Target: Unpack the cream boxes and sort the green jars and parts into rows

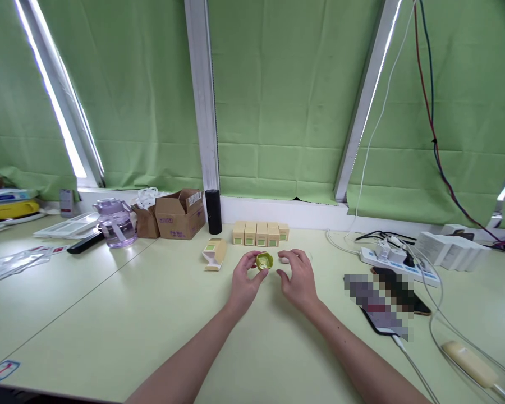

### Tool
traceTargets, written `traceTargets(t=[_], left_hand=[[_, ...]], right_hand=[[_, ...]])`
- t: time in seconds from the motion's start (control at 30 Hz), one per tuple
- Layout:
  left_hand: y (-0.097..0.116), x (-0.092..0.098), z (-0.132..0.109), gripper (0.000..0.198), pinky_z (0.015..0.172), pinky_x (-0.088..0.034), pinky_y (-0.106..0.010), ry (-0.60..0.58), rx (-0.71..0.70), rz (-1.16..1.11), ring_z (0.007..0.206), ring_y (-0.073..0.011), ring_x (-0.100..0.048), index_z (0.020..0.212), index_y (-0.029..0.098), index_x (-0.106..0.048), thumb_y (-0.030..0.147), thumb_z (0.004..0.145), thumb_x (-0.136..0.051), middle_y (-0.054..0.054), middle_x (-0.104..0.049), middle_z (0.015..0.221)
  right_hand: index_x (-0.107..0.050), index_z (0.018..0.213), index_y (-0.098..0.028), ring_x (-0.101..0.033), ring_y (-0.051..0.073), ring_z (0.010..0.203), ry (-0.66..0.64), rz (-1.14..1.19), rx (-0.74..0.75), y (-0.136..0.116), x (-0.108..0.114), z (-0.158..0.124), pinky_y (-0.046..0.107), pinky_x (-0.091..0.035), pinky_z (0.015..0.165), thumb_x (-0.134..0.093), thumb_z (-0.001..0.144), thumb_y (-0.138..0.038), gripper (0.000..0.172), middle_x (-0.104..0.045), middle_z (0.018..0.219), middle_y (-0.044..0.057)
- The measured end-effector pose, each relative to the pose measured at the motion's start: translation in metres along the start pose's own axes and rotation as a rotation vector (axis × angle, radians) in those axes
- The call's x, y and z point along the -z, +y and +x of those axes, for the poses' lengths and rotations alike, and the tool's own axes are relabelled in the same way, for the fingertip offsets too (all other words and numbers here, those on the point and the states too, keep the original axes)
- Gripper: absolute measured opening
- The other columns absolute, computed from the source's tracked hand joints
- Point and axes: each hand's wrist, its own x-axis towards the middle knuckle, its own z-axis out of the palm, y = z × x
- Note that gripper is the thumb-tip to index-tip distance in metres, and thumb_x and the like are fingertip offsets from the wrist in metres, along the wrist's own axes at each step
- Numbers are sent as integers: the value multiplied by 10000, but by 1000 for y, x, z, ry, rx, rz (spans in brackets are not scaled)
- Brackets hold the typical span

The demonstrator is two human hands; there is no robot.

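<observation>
A small green cup (264, 261) with a scalloped rim is pinched between the thumb and fingers of my left hand (247, 280), its hollow facing me. To its right, my right hand (298, 279) is apart from the cup, with thumb and fingers curved and spread. A small pale piece (284, 260) shows by the right fingertips, too small to name. An opened small carton (214, 254) lies to the left of my hands, its flaps toward me. Behind my hands stands a row of several small tan boxes (261, 234) with green labels.
At the back left are a black cylinder (213, 211), an open cardboard box (180, 214) and a purple water jug (117, 223). To the right lie a power strip (399, 266), two phones, one being this phone (379, 308), white boxes (450, 251) and loose cables.
</observation>
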Motion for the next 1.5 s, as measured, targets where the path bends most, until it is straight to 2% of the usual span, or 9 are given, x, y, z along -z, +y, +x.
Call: traceTargets(t=[0.1, 0.27, 0.47, 0.6, 0.7, 0.97, 1.2, 1.33, 1.5], left_hand=[[4, -3, -3, 412, 996, -462, -399, -20, 15, -32, 1147, -262, -673, 1145, 223, -588, 306, 794, -787, -109, -726, 1226], [7, -9, -7, 420, 978, -487, -408, -18, 67, -44, 1065, -251, -692, 1070, 225, -569, 325, 751, -823, -72, -741, 1059], [4, -14, -11, 477, 878, -540, -396, -71, 139, -83, 1020, -259, -714, 975, 215, -552, 439, 704, -873, -101, -707, 1136], [3, -16, -13, 475, 812, -546, -366, -148, 138, -65, 968, -254, -720, 982, 211, -560, 562, 774, -803, -105, -730, 1049], [3, -16, -13, 467, 786, -537, -349, -156, 130, -13, 953, -255, -718, 991, 210, -575, 596, 806, -761, -106, -733, 1022], [6, -12, -11, 413, 844, -500, -334, -82, 51, 60, 887, -211, -690, 1042, 222, -562, 573, 872, -699, -60, -705, 958], [8, -8, -12, 308, 851, -464, -357, -68, -17, 118, 759, -209, -679, 1076, 233, -538, 500, 946, -618, 15, -660, 706], [7, -7, -12, 248, 856, -467, -361, -61, -41, 136, 763, -203, -674, 1088, 232, -539, 425, 950, -614, 11, -650, 750], [3, -6, -11, 159, 908, -480, -372, -41, -95, 189, 803, -172, -664, 1074, 229, -579, 311, 940, -600, -40, -652, 1007]], right_hand=[[-546, 1302, -279, -530, 334, 1231, 44, 154, 7, -19, -1, -12, 549, -487, 1000, -644, 815, -156, 512, -668, 1273, 97], [-495, 1345, -270, -483, 324, 1320, 98, 214, 22, -32, -4, -18, 561, -471, 1061, -614, 844, -169, 524, -608, 1347, 111], [-445, 1331, -261, -471, 322, 1297, 156, 189, 56, -29, -9, -19, 582, -448, 1062, -558, 846, -148, 510, -556, 1323, 127], [-453, 1286, -256, -479, 323, 1246, 169, 182, 26, -26, -9, -20, 567, -462, 1017, -566, 859, -178, 448, -543, 1271, 124], [-462, 1272, -252, -472, 329, 1248, 157, 188, 20, -27, -6, -19, 556, -456, 1012, -576, 861, -194, 431, -541, 1264, 124], [-468, 1256, -254, -464, 333, 1244, 132, 200, 16, -32, 4, -16, 551, -442, 1018, -594, 854, -200, 425, -527, 1256, 123], [-481, 1241, -259, -467, 331, 1234, 108, 215, 5, -34, 7, -16, 548, -436, 1017, -611, 874, -233, 391, -531, 1245, 117], [-492, 1233, -255, -466, 330, 1237, 94, 238, 3, -31, 6, -18, 535, -432, 1024, -622, 860, -233, 396, -537, 1244, 118], [-494, 1239, -249, -461, 329, 1236, 64, 269, -14, -26, 3, -19, 554, -427, 1032, -619, 875, -257, 386, -529, 1250, 119]])
